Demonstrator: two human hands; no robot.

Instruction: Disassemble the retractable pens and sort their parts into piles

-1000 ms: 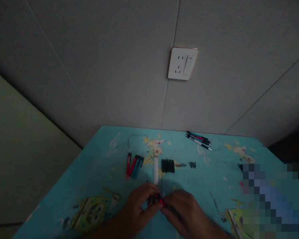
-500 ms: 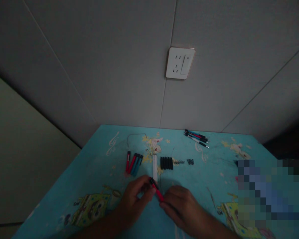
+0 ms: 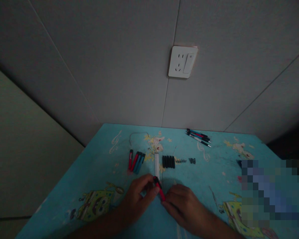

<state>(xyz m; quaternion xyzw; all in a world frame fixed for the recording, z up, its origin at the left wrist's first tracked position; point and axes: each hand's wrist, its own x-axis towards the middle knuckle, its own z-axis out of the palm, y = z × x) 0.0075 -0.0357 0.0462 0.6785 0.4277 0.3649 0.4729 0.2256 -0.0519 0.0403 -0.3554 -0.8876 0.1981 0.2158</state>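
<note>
Between my hands is a red pen barrel (image 3: 161, 193) with a black clip end, tilted with that end up and to the left. My left hand (image 3: 142, 192) pinches its upper part between thumb and fingers. My right hand (image 3: 183, 202) is closed at the lower end of the barrel, its fingertips partly hidden. Just beyond lie thin white refills (image 3: 156, 164) side by side. Left of them are red barrels (image 3: 134, 162) and blue barrels (image 3: 139, 163) with black ends. To their right sit several black rubber grips (image 3: 168, 162), small springs (image 3: 181, 161) and tiny dark parts (image 3: 192, 161).
Several whole pens (image 3: 198, 136) lie in a bunch near the back edge of the table (image 3: 89, 172), which has a turquoise cartoon cover. Behind stands a grey wall with a socket (image 3: 183, 62). A blurred-out patch (image 3: 274, 192) covers the right side.
The view has shifted slightly, so everything sits a little further right. Both hands keep the same hold on the red barrel, which looks a bit more upright.
</note>
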